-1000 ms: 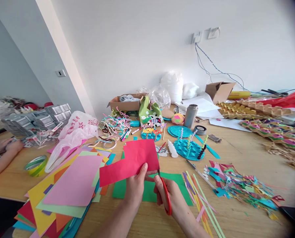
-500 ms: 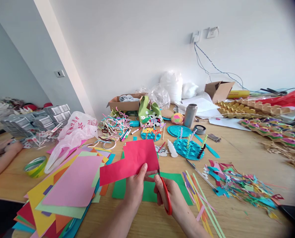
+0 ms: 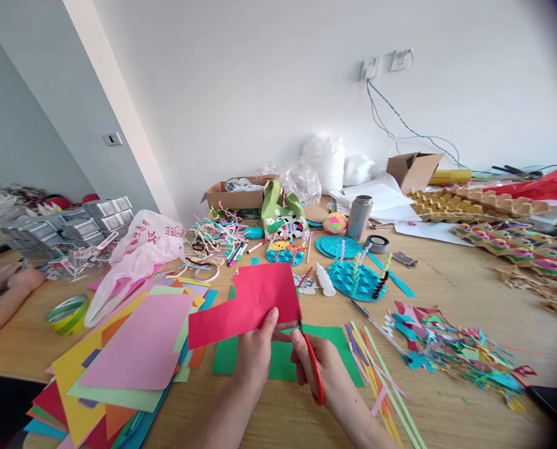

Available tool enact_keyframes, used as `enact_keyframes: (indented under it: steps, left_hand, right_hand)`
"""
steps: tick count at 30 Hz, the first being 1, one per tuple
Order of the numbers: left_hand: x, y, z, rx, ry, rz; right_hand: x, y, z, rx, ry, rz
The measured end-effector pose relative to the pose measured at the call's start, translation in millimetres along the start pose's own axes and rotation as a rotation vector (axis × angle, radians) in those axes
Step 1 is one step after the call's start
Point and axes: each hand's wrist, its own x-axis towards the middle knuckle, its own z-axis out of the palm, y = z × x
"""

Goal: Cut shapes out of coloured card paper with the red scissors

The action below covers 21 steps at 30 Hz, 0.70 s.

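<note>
Red sheet (image 3: 264, 293): L-shaped, held up at the dial's centre, overlapping the green sheet (image 3: 225, 357) in view.
Handling: probably light, thin and easily creased; best pinched along its lower edge, clear of the scissors.
Left hand (image 3: 258, 346): pinching the red sheet at six o'clock, thumb on top.
Right hand (image 3: 320, 358): gripping red-handled scissors (image 3: 319, 386), their tips at the sheet's four o'clock edge; blade gap too small to tell.
Paper stack (image 3: 138, 343): on the desk (image 3: 446, 274), toward eight o'clock.
Paper strips (image 3: 383, 374): four o'clock.
</note>
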Motion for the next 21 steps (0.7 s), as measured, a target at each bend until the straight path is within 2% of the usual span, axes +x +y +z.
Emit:
enact_keyframes:
  steps: [8, 21]
  left_hand:
    - [3.1, -5.1, -2.4, 0.021, 0.049, 0.085]
    - [4.5, -7.5, -5.0, 0.03, 0.02, 0.108]
  right_hand:
    - [0.1, 0.8, 0.0, -0.017, 0.001, -0.007]
    - [-0.2, 1.0, -0.8, -0.04, 0.009, -0.03]
